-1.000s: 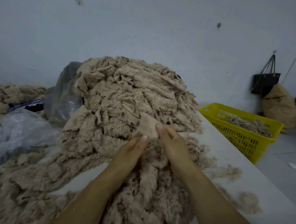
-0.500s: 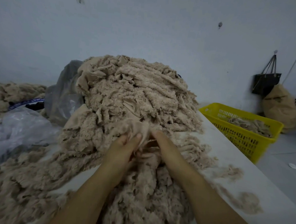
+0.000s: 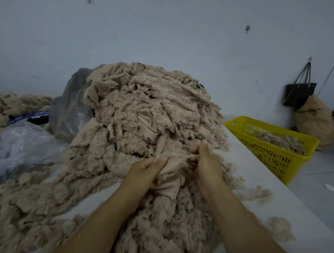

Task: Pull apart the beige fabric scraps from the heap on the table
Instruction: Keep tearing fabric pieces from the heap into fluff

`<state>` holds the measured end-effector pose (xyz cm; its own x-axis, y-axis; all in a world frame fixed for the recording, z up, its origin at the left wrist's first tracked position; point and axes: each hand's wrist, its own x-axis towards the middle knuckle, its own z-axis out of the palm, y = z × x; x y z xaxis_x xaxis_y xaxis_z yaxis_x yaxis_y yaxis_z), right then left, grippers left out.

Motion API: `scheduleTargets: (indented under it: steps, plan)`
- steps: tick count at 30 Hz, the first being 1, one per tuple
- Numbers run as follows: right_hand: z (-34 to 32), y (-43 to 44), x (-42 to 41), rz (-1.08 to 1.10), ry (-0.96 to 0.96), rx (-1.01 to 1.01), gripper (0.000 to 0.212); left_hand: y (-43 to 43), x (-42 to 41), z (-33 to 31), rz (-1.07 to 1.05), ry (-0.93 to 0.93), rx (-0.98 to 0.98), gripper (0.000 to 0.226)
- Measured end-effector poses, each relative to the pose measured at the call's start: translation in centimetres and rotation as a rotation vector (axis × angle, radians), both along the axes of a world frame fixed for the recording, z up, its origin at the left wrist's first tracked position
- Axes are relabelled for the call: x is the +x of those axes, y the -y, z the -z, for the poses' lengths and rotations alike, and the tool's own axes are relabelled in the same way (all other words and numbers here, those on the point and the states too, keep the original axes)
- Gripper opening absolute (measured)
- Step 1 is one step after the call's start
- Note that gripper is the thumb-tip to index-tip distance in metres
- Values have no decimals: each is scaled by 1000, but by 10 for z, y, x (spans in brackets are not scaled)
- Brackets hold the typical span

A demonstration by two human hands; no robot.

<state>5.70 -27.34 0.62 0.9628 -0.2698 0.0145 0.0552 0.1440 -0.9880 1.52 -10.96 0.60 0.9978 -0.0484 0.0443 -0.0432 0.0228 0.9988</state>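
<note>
Yellow basket, plastic bags beside heap

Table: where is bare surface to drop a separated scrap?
Bare strip of table along its right edge, between the heap and the yellow basket; loose tufts dot it. A thin wedge left of the left forearm. Left side crowded: scraps, plastic bags.

Single head-worn view: we look forward and down, close over the heap on the surface.

Fluffy beige scraps lie heaped on the white table — one smooth piece bunched in front.
</note>
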Motion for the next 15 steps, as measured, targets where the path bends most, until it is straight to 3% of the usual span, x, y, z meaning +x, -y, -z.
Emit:
scheduleTargets:
  steps: [3, 5, 7, 10, 12, 15]
  plan:
    - [9, -3, 6, 51, -14, -83, 48, -4, 0, -5, 64, -70, -305, 35]
    - [10, 1, 10, 92, -24, -29, 42, -12, 2, -8, 99, -83, -608, 31]
    - [10, 11, 12, 165, -44, 63, 47, -25, 6, -10, 68, -55, -856, 32]
    - [10, 19, 10, 114, -3, -76, 40, -28, 8, -12, 20, -42, -891, 34]
    - [10, 7, 6, -3, 15, -282, 64, -23, 7, -11, 58, -35, -902, 44]
    - [9, -8, 0, -104, 134, -492, 79, -22, 8, -11, 86, -19, -921, 45]
